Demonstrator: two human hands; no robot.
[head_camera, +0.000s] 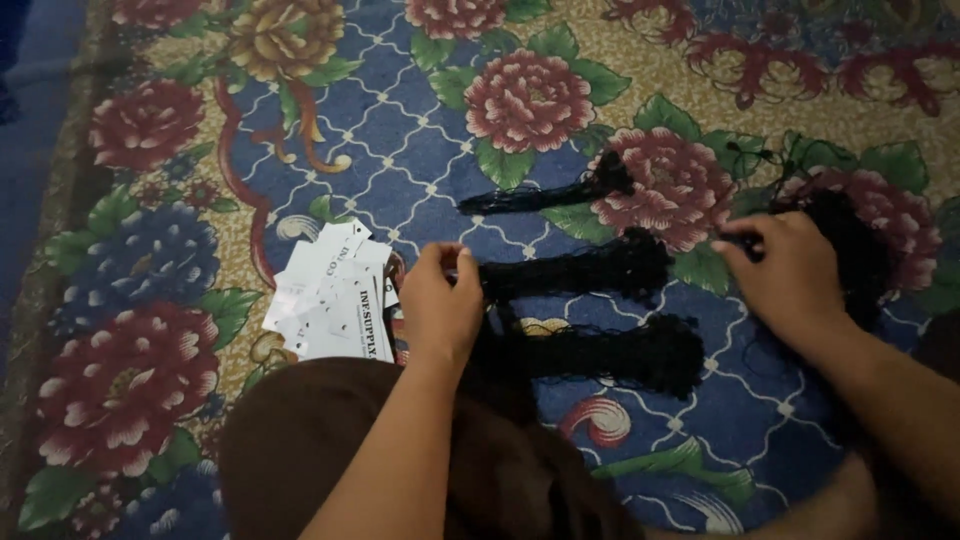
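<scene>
Pinching a black string bundle (575, 272) by its end, the left hand (440, 305) sits at centre; the right hand (790, 275), at 3 o'clock, nips a thread from a loose pile (850, 240). White paper tags (335, 295) lie at 9 o'clock (fanned out) on the floral carpet (150, 200).

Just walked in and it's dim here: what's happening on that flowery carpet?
A person sits on a floral carpet. The left hand pinches one end of a bundle of black strings; the right hand picks at a looser dark pile. Two more bundles lie nearby, and a stack of white paper tags sits beside the left hand.
</scene>
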